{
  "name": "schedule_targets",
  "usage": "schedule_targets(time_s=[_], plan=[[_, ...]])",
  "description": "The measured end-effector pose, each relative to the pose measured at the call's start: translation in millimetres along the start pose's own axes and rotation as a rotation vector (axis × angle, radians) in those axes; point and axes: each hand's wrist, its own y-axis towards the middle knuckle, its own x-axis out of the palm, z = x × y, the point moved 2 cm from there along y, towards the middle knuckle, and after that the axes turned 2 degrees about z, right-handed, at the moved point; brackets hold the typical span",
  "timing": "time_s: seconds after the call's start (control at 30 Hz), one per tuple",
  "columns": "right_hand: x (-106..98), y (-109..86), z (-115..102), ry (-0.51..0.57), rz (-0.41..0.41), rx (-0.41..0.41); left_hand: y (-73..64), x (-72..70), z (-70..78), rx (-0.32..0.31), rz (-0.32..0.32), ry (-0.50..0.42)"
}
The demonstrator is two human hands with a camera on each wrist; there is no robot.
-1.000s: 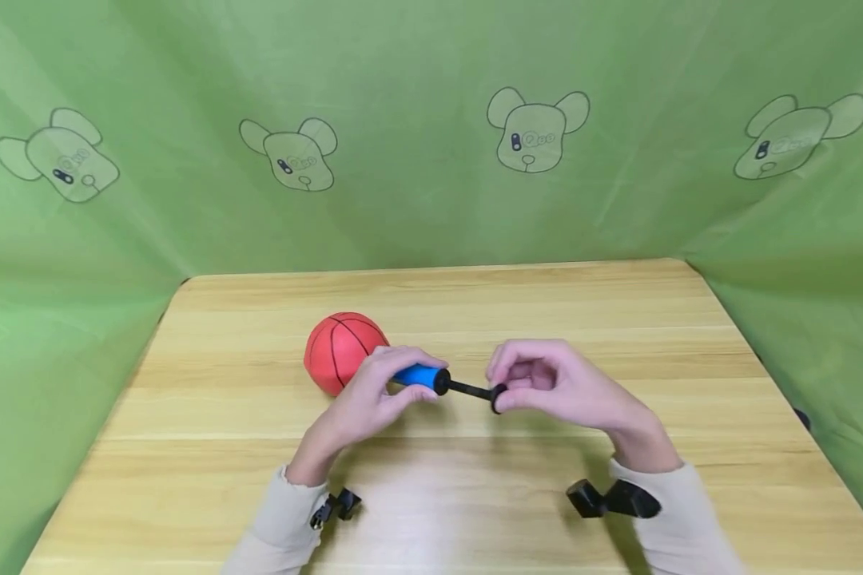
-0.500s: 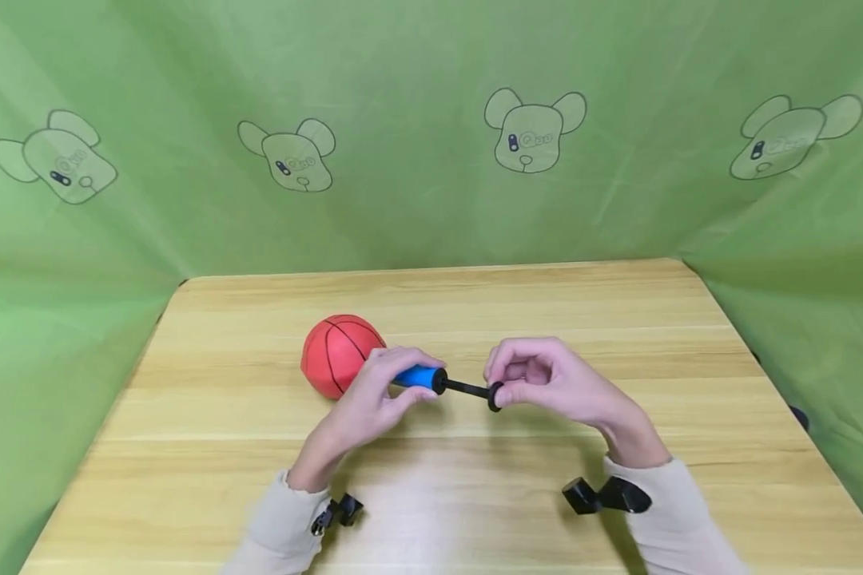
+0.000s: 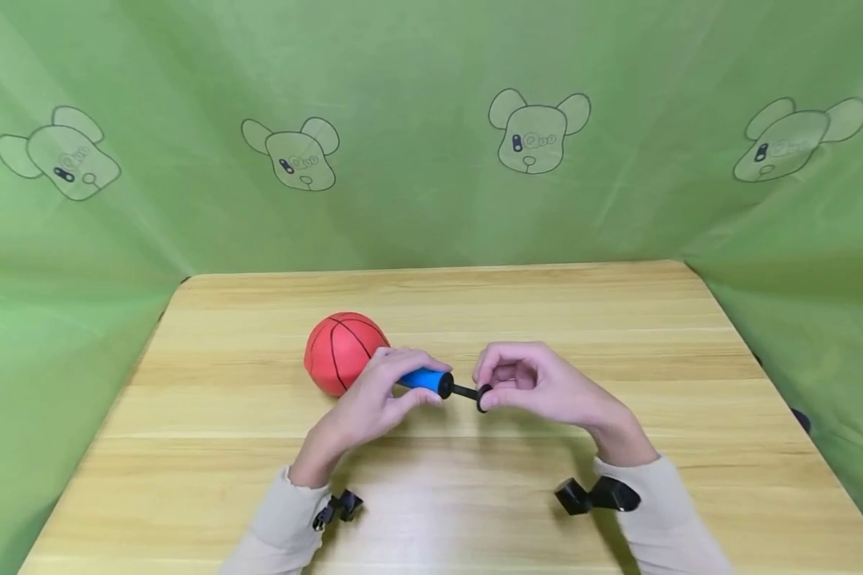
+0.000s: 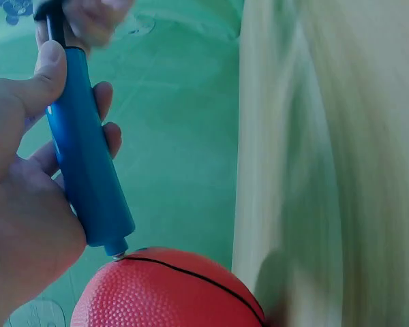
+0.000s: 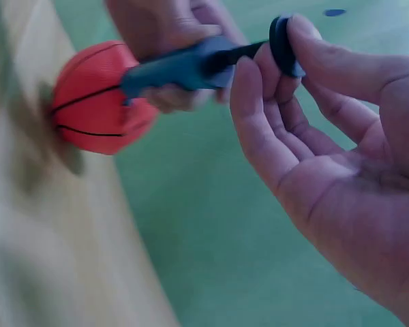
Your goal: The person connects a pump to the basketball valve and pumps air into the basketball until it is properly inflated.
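My left hand [image 3: 374, 399] grips the blue barrel of a hand pump [image 4: 88, 150], thumb on one side and fingers round the other. The pump's narrow end meets the red basketball [image 3: 341, 351], and a bit of metal shows at the joint in the left wrist view. The ball has black seam lines and looks slightly dented around that spot in the right wrist view. My right hand [image 3: 539, 387] pinches the round black plunger handle [image 5: 283, 46] between thumb and fingers. A short length of black rod [image 3: 464, 391] stands out between barrel and handle.
Ball and hands are over a light wood table [image 3: 431, 511]. A green curtain [image 3: 417, 216] printed with bear heads encloses its back and sides. Black camera mounts [image 3: 597, 495] sit at both sleeve cuffs.
My right hand has moved left with the plunger handle, so less of the rod shows outside the barrel. The left hand and the ball stay nearly in place.
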Motion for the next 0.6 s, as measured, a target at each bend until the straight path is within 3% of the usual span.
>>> schedule_targets(time_s=[0.17, 0.27, 0.4, 0.5, 0.6], plan=[[-10.7, -13.7, -25.7, 0.029, -0.035, -0.159, 0.8, -12.6, -2.7, -0.025, 0.048, -0.02], [-13.4, -15.2, -28.2, 0.071, -0.06, -0.213, 1.2, -15.9, -3.1, -0.033, 0.054, -0.021], [-9.4, -8.6, -15.2, 0.08, -0.046, -0.122, -0.1, -13.3, -1.4, -0.036, 0.046, -0.007], [-4.5, -3.7, -0.7, 0.058, -0.009, -0.026, 0.0, -4.0, 1.1, -0.023, 0.036, -0.003], [-0.2, 2.7, 13.2, 0.056, 0.004, 0.006, 0.7, 6.5, 3.2, -0.002, 0.019, -0.008]])
